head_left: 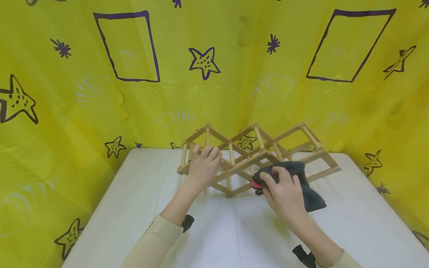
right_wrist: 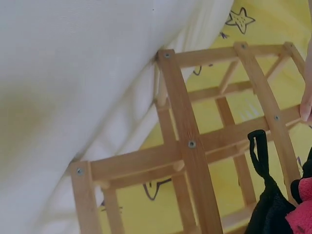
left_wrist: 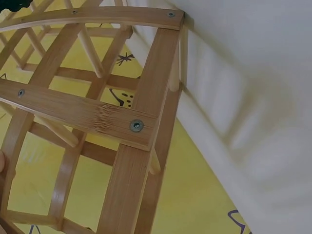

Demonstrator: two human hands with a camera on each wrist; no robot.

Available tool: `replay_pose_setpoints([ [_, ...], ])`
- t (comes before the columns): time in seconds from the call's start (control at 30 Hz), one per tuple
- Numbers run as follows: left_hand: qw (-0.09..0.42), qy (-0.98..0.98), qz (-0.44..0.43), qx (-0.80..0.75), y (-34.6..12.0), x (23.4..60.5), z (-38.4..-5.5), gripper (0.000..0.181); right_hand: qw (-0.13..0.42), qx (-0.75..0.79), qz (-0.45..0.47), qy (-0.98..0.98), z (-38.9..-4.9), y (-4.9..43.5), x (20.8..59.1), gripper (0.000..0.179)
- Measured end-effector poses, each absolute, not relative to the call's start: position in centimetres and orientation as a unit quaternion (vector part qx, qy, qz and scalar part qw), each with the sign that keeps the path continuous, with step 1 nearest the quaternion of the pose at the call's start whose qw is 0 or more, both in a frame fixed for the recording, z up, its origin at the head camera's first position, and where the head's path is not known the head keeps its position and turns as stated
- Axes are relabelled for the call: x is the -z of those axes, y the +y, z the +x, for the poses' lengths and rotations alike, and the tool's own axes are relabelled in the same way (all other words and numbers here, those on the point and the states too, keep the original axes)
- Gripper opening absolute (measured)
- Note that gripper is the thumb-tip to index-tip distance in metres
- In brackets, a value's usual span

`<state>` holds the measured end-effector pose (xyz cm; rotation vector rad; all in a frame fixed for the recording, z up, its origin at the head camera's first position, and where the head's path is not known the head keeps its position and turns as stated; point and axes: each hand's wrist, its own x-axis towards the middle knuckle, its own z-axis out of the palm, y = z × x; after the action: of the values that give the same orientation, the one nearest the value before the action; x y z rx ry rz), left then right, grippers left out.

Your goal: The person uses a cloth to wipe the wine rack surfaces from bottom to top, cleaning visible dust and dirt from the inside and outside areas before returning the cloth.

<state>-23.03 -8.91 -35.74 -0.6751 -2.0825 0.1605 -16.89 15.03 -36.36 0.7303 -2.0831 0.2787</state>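
A folding wooden lattice rack (head_left: 239,168), its slats joined by round dowels, stands on the white table. My left hand (head_left: 203,165) grips its left end, fingers bent over the slats; part of that hand shows at the right edge of the right wrist view. In front of the rack's right half, my right hand (head_left: 285,191) holds a dark cloth (head_left: 314,199) bunched under its fingers, one corner hanging to the right. A pink patch (right_wrist: 300,212) shows on the cloth, and a black loop (right_wrist: 261,151) sticks up from it, overlapping the rack in the right wrist view.
The white tabletop (head_left: 134,208) reaches around the rack on all sides. Behind it hangs a yellow curtain (head_left: 234,100) with starfish and frame drawings, close to the table's back edge. Black straps sit at both wrists.
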Motion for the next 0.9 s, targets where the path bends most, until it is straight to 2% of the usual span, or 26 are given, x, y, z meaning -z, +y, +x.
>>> replay_pose_setpoints([
  [0.13,0.449,-0.854,-0.252,-0.076,-8.7,35.8,-22.6,0.013,0.442,-0.117,0.281,-0.844,-16.5,15.8,36.2,0.029],
  [0.3,0.413,-0.88,-0.217,-0.094,-8.1,35.8,-21.8,0.019,0.448,-0.121,0.264,-0.846,-16.0,16.4,36.0,0.029],
  [0.57,0.383,-0.906,-0.13,-0.127,-6.0,35.8,-19.8,0.022,0.437,-0.123,0.253,-0.854,-15.7,17.0,36.0,0.03],
  [0.73,0.397,-0.9,-0.103,-0.148,-5.2,35.9,-19.3,0.016,0.433,-0.123,0.25,-0.857,-15.6,17.1,36.0,0.033],
  [0.9,0.415,-0.889,-0.127,-0.143,-5.5,35.7,-19.0,0.016,0.436,-0.126,0.252,-0.854,-15.7,17.2,36.0,0.033],
])
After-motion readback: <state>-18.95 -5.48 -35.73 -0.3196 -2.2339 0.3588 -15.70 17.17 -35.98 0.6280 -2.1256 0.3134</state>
